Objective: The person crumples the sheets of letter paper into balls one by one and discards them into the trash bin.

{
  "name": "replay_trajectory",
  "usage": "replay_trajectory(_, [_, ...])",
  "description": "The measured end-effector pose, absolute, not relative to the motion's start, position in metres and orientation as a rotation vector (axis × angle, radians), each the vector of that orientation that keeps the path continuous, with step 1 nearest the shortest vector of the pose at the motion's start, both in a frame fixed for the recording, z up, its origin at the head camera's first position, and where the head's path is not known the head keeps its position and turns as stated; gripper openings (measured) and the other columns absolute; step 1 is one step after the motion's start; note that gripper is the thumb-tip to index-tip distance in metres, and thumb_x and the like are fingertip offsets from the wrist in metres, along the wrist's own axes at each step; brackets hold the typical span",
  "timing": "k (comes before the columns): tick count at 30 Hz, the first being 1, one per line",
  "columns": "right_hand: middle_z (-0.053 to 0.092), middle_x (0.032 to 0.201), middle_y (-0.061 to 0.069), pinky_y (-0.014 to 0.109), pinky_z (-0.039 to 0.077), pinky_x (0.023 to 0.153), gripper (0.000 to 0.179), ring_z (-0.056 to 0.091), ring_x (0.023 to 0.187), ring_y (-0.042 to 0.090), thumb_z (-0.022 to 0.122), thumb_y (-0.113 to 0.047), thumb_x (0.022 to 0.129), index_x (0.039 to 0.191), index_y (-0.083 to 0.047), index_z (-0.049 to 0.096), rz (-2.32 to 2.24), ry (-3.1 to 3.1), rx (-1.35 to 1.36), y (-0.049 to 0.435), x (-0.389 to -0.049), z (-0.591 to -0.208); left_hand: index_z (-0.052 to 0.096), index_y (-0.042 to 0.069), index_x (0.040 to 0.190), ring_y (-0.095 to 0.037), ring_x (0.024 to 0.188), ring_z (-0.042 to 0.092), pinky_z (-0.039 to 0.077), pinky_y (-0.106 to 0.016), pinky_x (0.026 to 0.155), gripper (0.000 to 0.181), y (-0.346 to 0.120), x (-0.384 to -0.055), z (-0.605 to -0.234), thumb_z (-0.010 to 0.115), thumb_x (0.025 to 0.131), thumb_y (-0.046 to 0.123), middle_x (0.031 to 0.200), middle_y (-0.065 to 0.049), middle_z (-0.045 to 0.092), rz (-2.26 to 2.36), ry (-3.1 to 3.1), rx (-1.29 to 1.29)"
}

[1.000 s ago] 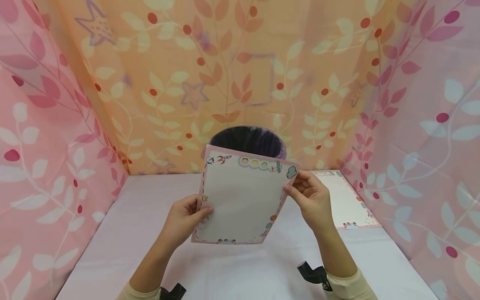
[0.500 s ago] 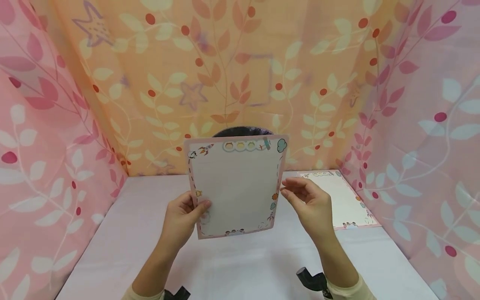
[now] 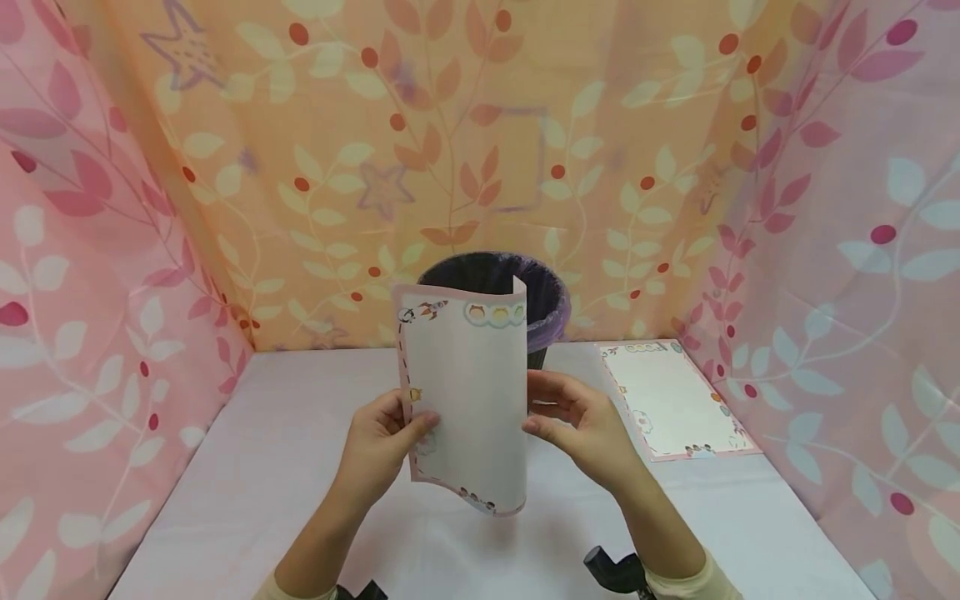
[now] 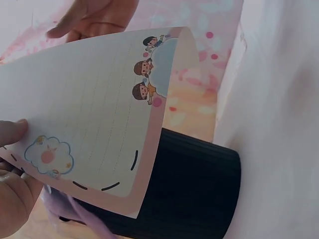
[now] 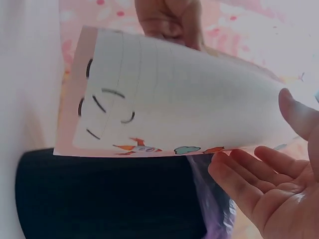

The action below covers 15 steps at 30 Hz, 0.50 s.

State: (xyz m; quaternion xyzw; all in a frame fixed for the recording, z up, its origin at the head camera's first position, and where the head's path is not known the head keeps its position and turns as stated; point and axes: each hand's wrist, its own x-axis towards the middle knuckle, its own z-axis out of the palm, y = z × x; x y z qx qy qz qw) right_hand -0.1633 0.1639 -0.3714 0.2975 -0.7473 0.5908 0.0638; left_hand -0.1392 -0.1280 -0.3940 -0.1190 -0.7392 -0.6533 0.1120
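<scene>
My left hand (image 3: 381,446) pinches the left edge of a sheet of letter paper (image 3: 465,392), thumb on the front, fingers behind. The sheet has a pink border with cartoon children, a rocket and clouds, and stands upright over the table. Its right side bends back away from me. My right hand (image 3: 581,425) is at that bend with the fingers loosely extended and thumb apart. In the right wrist view its fingertips (image 5: 219,162) are right at the sheet's edge. Behind the sheet stands a black bin (image 4: 194,184) with a purple liner (image 3: 551,321), partly hidden.
A second matching sheet (image 3: 678,400) lies flat on the white-covered table (image 3: 247,467) at the right. Patterned curtains hang at the back (image 3: 465,167) and along both sides. A black wrist mount (image 3: 615,571) sits on each forearm.
My right hand has let go of the sheet's upper right edge and moved down and left. The sheet's right side has curled back, uncovering more of the bin. My left hand keeps its hold.
</scene>
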Motion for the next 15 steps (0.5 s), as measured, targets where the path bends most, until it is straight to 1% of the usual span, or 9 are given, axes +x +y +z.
replay_trajectory(2, [0.069,0.127,0.007,0.036,0.058,0.096,0.050,0.069,0.114,0.023,0.080,-0.012,0.090,0.137,-0.010,0.062,1.794,-2.279,0.906,0.159,-0.162,-0.373,0.062,0.005,0.088,-0.018,0.075,0.064,0.058,-0.027,0.067,0.021,-0.125,-0.139,-0.395,0.079,0.091,0.015,0.080,-0.009,0.063,-1.935,-2.181,-0.349])
replay_trajectory(4, [0.070,0.125,0.007,0.036,0.059,0.095,0.049,0.070,0.112,0.023,0.080,-0.012,0.090,0.136,-0.011,0.062,1.813,-2.284,0.914,0.156,-0.162,-0.375,0.061,0.005,0.089,-0.017,0.073,0.062,0.057,-0.026,0.066,0.021,-0.122,-0.140,-0.396,0.080,0.090,0.014,0.080,-0.010,0.062,-1.956,-2.180,-0.343])
replay_trajectory(6, [0.071,0.122,0.008,0.035,0.060,0.093,0.047,0.070,0.110,0.024,0.079,-0.011,0.090,0.134,-0.010,0.063,1.839,-2.271,0.919,0.153,-0.161,-0.376,0.063,0.005,0.094,-0.017,0.074,0.062,0.056,-0.025,0.065,0.019,-0.120,-0.140,-0.397,0.080,0.090,0.011,0.082,-0.012,0.063,-1.973,-2.173,-0.330])
replay_trajectory(7, [0.071,0.121,0.009,0.035,0.060,0.092,0.046,0.070,0.109,0.024,0.079,-0.010,0.091,0.134,-0.009,0.063,1.849,-2.260,0.921,0.152,-0.161,-0.376,0.063,0.005,0.097,-0.017,0.074,0.061,0.055,-0.024,0.065,0.019,-0.119,-0.140,-0.398,0.080,0.089,0.010,0.082,-0.012,0.063,-1.975,-2.167,-0.317])
replay_trajectory(8, [0.071,0.120,0.010,0.035,0.060,0.091,0.045,0.071,0.108,0.024,0.078,-0.009,0.091,0.133,-0.008,0.064,1.864,-2.246,0.918,0.151,-0.161,-0.377,0.064,0.005,0.102,-0.017,0.075,0.061,0.056,-0.024,0.066,0.022,-0.118,-0.139,-0.398,0.081,0.088,0.008,0.086,-0.013,0.064,-1.977,-2.156,-0.305])
replay_trajectory(11, [0.072,0.117,0.012,0.034,0.061,0.088,0.041,0.072,0.104,0.024,0.077,-0.007,0.091,0.131,-0.006,0.065,1.892,-2.212,0.883,0.150,-0.161,-0.378,0.063,0.007,0.119,-0.018,0.085,0.065,0.059,-0.023,0.072,0.038,-0.115,-0.139,-0.399,0.082,0.086,0.005,0.100,-0.012,0.065,-1.944,-2.100,-0.276])
replay_trajectory(14, [0.073,0.117,0.013,0.034,0.062,0.086,0.038,0.073,0.102,0.025,0.077,-0.007,0.091,0.128,-0.004,0.066,1.929,-2.179,0.850,0.150,-0.162,-0.378,0.058,0.009,0.129,-0.019,0.099,0.065,0.060,-0.024,0.083,0.055,-0.113,-0.141,-0.403,0.085,0.082,0.003,0.113,-0.009,0.062,-1.828,-2.035,-0.272])
replay_trajectory(15, [0.073,0.118,0.014,0.035,0.062,0.087,0.038,0.073,0.102,0.025,0.077,-0.007,0.092,0.128,-0.004,0.066,1.937,-2.170,0.844,0.149,-0.162,-0.378,0.057,0.009,0.130,-0.018,0.102,0.065,0.059,-0.025,0.087,0.058,-0.112,-0.141,-0.404,0.086,0.081,0.003,0.115,-0.008,0.062,-1.772,-2.019,-0.270])
